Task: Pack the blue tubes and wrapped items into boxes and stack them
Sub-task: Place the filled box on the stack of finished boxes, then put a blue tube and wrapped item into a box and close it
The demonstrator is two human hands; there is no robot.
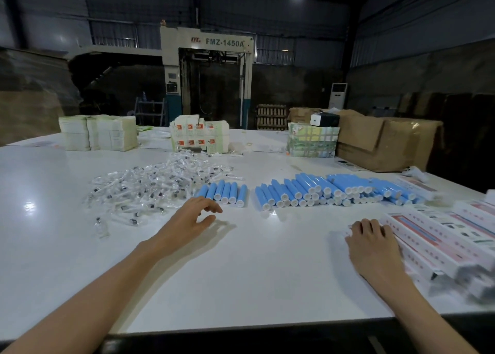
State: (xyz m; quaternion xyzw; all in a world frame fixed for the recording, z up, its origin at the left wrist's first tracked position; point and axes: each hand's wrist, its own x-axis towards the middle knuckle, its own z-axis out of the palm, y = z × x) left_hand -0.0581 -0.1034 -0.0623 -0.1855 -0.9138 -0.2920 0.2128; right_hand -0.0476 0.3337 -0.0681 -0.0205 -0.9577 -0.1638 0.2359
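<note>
Left grip (192,215) spread, empty, just short of blue tubes (223,192) on bench (241,268). Wrapped items (158,186) left of tubes, boxes (439,235) right, right grip (372,243) flat on them. Tubes likely light, stiff, rolly: pinch mid-barrel.

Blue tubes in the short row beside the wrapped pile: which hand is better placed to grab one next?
Probably the left. The left hand hovers empty just in front of the short row of blue tubes. The right hand rests on the white boxes, farther off to the right.
</note>
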